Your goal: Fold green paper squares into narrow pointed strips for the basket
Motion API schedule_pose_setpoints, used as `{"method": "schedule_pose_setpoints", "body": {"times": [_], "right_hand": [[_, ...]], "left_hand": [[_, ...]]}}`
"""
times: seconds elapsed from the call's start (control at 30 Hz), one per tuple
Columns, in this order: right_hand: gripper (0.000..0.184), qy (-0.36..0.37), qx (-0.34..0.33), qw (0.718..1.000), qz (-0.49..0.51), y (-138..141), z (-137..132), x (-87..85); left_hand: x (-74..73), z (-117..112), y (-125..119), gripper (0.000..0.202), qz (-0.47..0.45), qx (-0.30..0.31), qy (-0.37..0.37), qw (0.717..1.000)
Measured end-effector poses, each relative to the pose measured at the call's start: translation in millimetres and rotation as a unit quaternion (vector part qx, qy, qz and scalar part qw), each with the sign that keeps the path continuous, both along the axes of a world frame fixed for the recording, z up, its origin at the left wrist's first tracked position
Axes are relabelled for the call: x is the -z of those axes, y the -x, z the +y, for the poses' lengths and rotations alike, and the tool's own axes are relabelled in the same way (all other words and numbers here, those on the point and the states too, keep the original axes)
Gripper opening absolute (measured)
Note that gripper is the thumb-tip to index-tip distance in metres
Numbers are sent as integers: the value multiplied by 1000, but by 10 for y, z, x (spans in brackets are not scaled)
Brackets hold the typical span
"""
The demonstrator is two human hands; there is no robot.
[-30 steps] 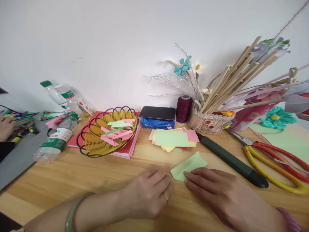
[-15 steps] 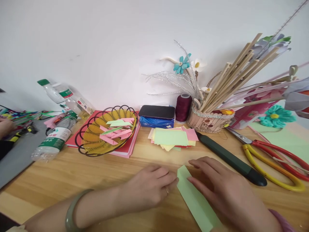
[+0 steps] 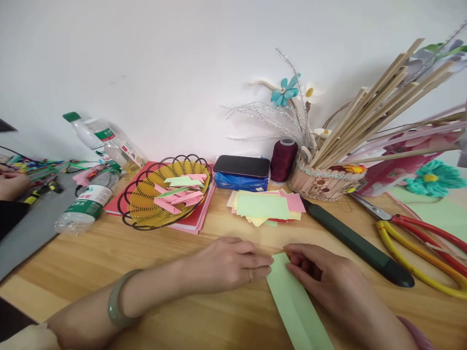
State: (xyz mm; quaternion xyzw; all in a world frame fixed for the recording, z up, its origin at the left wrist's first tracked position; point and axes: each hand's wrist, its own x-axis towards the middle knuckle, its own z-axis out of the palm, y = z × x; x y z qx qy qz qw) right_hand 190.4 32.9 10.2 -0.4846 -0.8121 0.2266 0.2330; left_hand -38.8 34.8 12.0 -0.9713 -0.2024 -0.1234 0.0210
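A pale green strip of paper (image 3: 297,311) with a lengthwise crease lies on the wooden table, its near end cut off by the picture's lower edge. My left hand (image 3: 229,265), wearing a ring and a bangle, lies low with fingers stretched out; the fingertips touch the strip's far left edge. On the other side, my right hand (image 3: 328,272) has its fingers curled, with thumb and forefinger at the far right edge of the paper. Beyond both hands sits a stack of small coloured papers (image 3: 262,206).
A yellow woven basket (image 3: 140,206) holds folded pink and green papers. Behind stand a phone (image 3: 241,166) on a blue pack and a thread spool (image 3: 283,160). A dark green-handled tool (image 3: 357,240) and scissors (image 3: 386,233) lie right. Another person's hand (image 3: 14,182) is far left.
The view has shifted slightly. My right thumb and fingers have drawn in at the strip's far edge, and my left fingers have straightened against its left edge.
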Motion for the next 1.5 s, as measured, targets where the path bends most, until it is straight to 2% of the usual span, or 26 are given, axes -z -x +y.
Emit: {"method": "schedule_pose_setpoints", "body": {"times": [0.13,0.23,0.43,0.57,0.87,1.17,1.5], "right_hand": [[10,-7,7,1000,8,8,-22,11],[10,-31,-25,999,11,5,-49,19],[26,-184,-96,977,-50,11,-133,14],[32,-238,-134,957,-99,1,-174,-14],[34,-243,-166,951,-92,-64,-203,117],[34,-261,-181,941,-116,-26,-166,-32],[37,-275,-196,933,-122,-36,-166,-20]], "left_hand": [[9,10,-3,23,-10,4,-24,1000],[-16,-5,-20,24,3,5,-36,999],[-30,-25,-47,24,0,-11,-24,1000],[-36,-19,-41,26,6,-1,-35,999],[-55,-30,-35,26,9,-2,-29,1000],[-41,-37,-54,24,19,-2,-16,1000],[-40,-56,-81,21,12,-14,-14,1000]]}}
